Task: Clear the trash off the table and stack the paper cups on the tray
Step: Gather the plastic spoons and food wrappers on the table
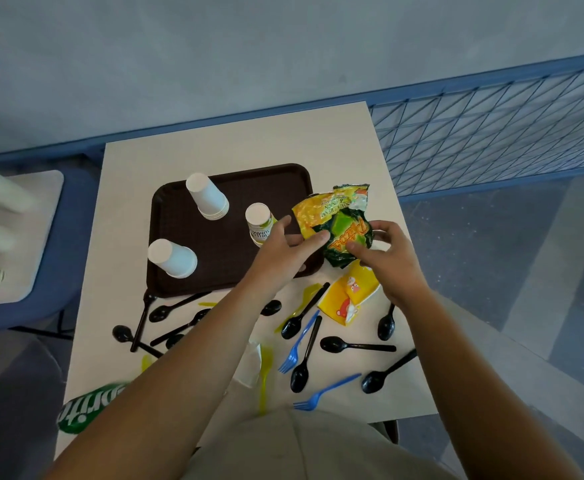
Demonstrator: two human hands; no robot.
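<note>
Both my hands grip a crumpled green and yellow chip bag [339,225] above the table's right side: my left hand [283,252] pinches its left edge, my right hand [389,258] its lower right. On the dark brown tray [230,271] stand upside-down white paper cups: a stack of several [207,197] at the back, another stack [173,259] at the front left, and a printed cup [259,223] just left of my left hand. A yellow snack wrapper [347,299] lies on the table under my right hand.
Several black plastic spoons [356,346], blue forks [297,348] and yellow forks [265,379] lie scattered over the white table [318,143] in front of the tray. A green Sprite bottle [82,408] lies at the front left edge. A white crumpled napkin [250,367] sits near my left arm.
</note>
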